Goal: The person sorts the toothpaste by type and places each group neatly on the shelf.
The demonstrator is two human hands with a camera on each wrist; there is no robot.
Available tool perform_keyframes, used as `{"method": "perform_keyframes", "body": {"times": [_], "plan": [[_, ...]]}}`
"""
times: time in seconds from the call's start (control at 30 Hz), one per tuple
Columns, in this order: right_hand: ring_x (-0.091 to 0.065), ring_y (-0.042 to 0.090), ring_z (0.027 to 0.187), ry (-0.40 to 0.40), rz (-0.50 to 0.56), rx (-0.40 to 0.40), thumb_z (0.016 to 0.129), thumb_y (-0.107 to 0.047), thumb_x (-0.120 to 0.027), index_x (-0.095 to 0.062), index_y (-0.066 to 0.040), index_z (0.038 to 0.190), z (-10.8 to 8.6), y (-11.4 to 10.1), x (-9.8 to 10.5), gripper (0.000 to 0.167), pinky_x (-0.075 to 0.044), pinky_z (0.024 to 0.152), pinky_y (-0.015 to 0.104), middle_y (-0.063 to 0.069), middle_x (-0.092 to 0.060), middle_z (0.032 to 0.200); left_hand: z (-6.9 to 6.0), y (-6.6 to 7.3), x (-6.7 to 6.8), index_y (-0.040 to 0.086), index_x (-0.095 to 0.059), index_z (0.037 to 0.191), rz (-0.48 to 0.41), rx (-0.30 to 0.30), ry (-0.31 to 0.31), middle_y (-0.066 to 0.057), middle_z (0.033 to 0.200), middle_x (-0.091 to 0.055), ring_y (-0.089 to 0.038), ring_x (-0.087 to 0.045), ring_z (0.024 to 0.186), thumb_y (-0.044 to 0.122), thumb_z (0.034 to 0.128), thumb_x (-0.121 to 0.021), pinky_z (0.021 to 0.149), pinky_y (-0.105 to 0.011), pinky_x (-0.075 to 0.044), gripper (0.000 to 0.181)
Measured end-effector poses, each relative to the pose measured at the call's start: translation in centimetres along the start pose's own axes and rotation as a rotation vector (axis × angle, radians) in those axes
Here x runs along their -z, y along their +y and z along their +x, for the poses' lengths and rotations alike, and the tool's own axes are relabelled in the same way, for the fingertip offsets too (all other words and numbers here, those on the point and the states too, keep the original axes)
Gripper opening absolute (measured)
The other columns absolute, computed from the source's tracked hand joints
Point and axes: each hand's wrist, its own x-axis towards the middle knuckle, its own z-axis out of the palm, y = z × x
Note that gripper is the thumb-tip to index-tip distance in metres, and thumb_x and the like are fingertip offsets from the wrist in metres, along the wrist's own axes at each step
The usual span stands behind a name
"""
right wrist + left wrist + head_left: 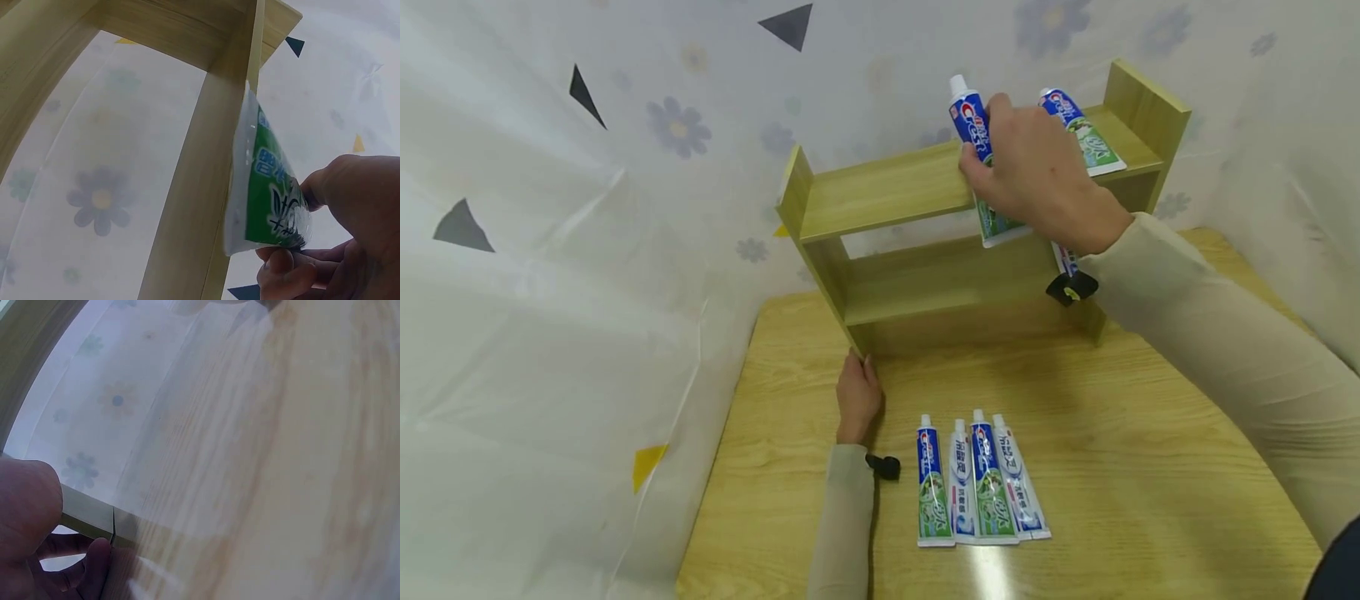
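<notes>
Flower-printed sheeting (850, 67) is hanging behind the table (775, 417), which is carrying a two-board wooden shelf (883, 187) at its far side. The shelf is standing light and narrow on its two side panels, likely why a hand is bracing it. The right grip (1037, 162) is clasping a blue-and-green toothpaste tube (970, 125) at the top board's front edge, thumb on one side and fingers on the other, probably because the soft body is calling for hold from both faces. That tube is tilting, cap up and flat end down; whether it is touching the board, I cannot tell. The left grip (858, 396) is pinching the foot of the shelf's left panel, seemingly steadying it. A matching tube (1086, 133) is lying on the top board, flat end toward the front. A mostly hidden tube (1064, 259) is showing beneath the right wrist. Four tubes (988, 483) are lying side by side on the table, blue-green alternating with white, caps all pointing shelfward, perhaps so each is easy to take up the same way.
</notes>
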Motion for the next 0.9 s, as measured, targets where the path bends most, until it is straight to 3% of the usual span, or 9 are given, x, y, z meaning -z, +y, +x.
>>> {"method": "perform_keyframes", "body": {"times": [0.23,0.3,0.5,0.63,0.73,0.9], "plan": [[-0.076,0.046,0.089,-0.025,-0.023,-0.025,0.112,-0.038,-0.045,-0.053,0.013,0.136,1.5,-0.1,0.2,0.057,-0.063,0.073,0.054,0.033,-0.071,0.112,-0.1,0.9,0.6,0.004,-0.059,0.114,-0.044,0.019,-0.004,-0.018,0.092,-0.066,-0.041,-0.069,0.080,0.023,0.1179,-0.046,0.068,-0.054,-0.053,0.024],[-0.076,0.046,0.090,-0.033,-0.026,-0.033,0.112,-0.038,-0.044,-0.053,0.014,0.138,1.8,-0.1,0.2,0.059,-0.064,0.075,0.053,0.033,-0.071,0.113,-0.2,1.6,1.4,0.002,-0.059,0.115,-0.062,0.025,-0.016,-0.020,0.092,-0.066,-0.042,-0.069,0.080,0.021,0.1177,-0.046,0.067,-0.056,-0.053,0.024],[-0.071,0.042,0.087,-0.078,-0.052,-0.072,0.112,-0.038,-0.043,-0.053,0.015,0.137,3.2,0.2,0.1,0.059,-0.060,0.071,0.048,0.031,-0.067,0.110,0.0,1.5,1.4,0.001,-0.059,0.112,-0.058,0.010,-0.007,-0.020,0.091,-0.065,-0.043,-0.068,0.079,0.020,0.1172,-0.047,0.068,-0.057,-0.053,0.023],[-0.066,0.038,0.089,-0.163,-0.068,-0.124,0.112,-0.038,-0.043,-0.053,0.015,0.136,4.2,0.6,-0.4,0.059,-0.057,0.071,0.047,0.029,-0.065,0.112,-0.1,0.9,0.9,0.003,-0.059,0.110,-0.051,0.016,0.002,-0.019,0.090,-0.065,-0.044,-0.068,0.080,0.027,0.1184,-0.045,0.070,-0.058,-0.053,0.028],[-0.063,0.036,0.085,-0.214,-0.076,-0.145,0.112,-0.038,-0.045,-0.056,0.013,0.128,4.6,0.9,-0.8,0.054,-0.054,0.066,0.043,0.026,-0.063,0.107,-0.4,0.0,0.2,0.004,-0.060,0.113,-0.015,0.026,-0.005,-0.018,0.093,-0.067,-0.043,-0.071,0.083,0.031,0.1193,-0.042,0.072,-0.058,-0.055,0.033],[-0.053,0.025,0.064,-0.225,-0.076,-0.150,0.111,-0.036,-0.047,-0.055,0.000,0.090,5.2,1.0,-1.1,0.043,-0.042,0.054,0.035,0.014,-0.055,0.080,-0.7,0.6,0.7,0.002,-0.060,0.117,-0.011,0.003,0.004,-0.019,0.096,-0.069,-0.042,-0.072,0.087,0.029,0.1188,-0.043,0.075,-0.056,-0.057,0.031]]}}
